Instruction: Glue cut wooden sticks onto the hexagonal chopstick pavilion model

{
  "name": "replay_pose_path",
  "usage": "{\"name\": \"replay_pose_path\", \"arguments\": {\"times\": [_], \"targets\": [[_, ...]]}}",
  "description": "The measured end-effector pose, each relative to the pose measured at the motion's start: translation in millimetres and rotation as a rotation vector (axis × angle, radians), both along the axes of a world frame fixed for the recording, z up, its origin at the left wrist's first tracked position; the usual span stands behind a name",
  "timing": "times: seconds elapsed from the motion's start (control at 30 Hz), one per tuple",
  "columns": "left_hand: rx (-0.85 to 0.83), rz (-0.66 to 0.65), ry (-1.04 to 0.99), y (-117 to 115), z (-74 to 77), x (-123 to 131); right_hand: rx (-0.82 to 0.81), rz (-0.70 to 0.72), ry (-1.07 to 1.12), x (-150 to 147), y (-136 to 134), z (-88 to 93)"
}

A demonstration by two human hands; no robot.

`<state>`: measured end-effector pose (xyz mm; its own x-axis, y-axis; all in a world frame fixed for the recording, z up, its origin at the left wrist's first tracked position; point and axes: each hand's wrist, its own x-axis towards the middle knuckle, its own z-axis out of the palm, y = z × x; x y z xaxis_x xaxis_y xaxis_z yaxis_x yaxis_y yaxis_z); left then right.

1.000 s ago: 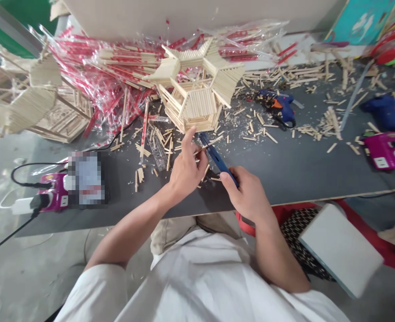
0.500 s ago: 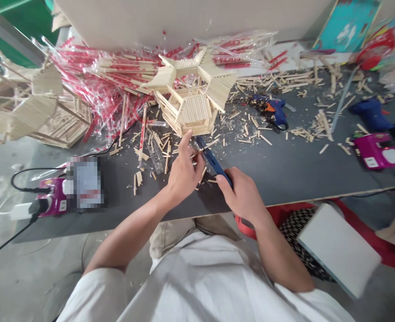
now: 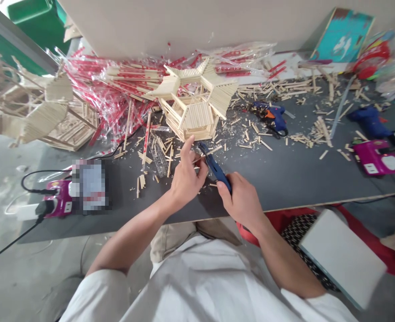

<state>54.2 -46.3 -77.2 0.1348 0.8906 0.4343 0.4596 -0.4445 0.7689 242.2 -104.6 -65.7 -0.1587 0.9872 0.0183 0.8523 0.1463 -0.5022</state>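
Observation:
My left hand (image 3: 185,176) pinches a thin wooden stick (image 3: 211,152) over the dark table (image 3: 284,179), forefinger raised. My right hand (image 3: 242,201) grips the blue-handled cutter (image 3: 214,166), whose tip meets the stick just right of my left fingers. Right behind both hands stands a small pavilion model (image 3: 193,103) built of pale wooden sticks. Short stick offcuts (image 3: 157,152) lie scattered around my left hand.
A heap of red-and-clear chopstick wrappers (image 3: 116,89) lies behind the model. Another stick model (image 3: 46,120) sits far left. Two blue glue guns (image 3: 273,114) (image 3: 368,118), purple power strips (image 3: 378,158) (image 3: 58,199) with cables, and a white box (image 3: 341,255) on a red stool lie around.
Both hands stay at the stick and cutter; they have drawn slightly closer together. The camera view has shifted a little, so the table appears lower in the picture.

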Motion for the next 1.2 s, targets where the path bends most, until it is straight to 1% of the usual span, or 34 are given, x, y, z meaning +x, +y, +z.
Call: {"name": "replay_pose_path", "arguments": {"times": [0.2, 0.33, 0.43, 0.57, 0.67, 0.77, 0.83, 0.93, 1.0, 1.07, 1.1, 1.13, 1.17, 1.2], "targets": [[-0.011, -0.009, -0.023, 0, -1.1, 1, 0.023, -0.001, -0.03, -2, -1, -0.4], [0.017, 0.014, -0.002, 1, 2.0, 0, 0.013, -0.024, -0.046, -1, -2, -1.9], [0.015, 0.033, 0.008, 2, 4.9, -2, 0.01, -0.035, -0.079, 5, -1, -1.6], [0.036, 0.045, -0.003, 3, 6.4, -4, 0.017, -0.093, -0.087, 17, -4, -2.5], [0.058, 0.03, 0.055, 3, 8.0, -5, 0.077, -0.106, -0.101, 28, -10, -3.7], [0.068, 0.013, 0.157, 2, 12.0, -6, 0.179, -0.131, -0.219, 43, -18, -5.7], [0.071, -0.012, 0.204, 1, 15.2, -6, 0.22, -0.173, -0.323, 55, -21, -8.7], [0.079, -0.059, 0.229, -2, 18.6, -5, 0.216, -0.249, -0.434, 69, -21, -14.7], [0.092, -0.075, 0.243, -2, 18.9, -4, 0.19, -0.259, -0.462, 72, -14, -16.7], [0.099, -0.075, 0.267, -2, 18.0, -4, 0.181, -0.239, -0.436, 72, -5, -14.4], [0.093, -0.077, 0.281, -2, 17.3, -4, 0.184, -0.221, -0.396, 71, -3, -11.4], [0.081, -0.079, 0.294, -1, 16.5, -4, 0.194, -0.195, -0.328, 70, -7, -7.3], [0.066, -0.084, 0.305, 0, 15.6, -4, 0.207, -0.163, -0.227, 69, -19, -2.5], [0.052, -0.091, 0.313, 0, 14.8, -4, 0.213, -0.126, -0.106, 70, -41, 2.3]]}}
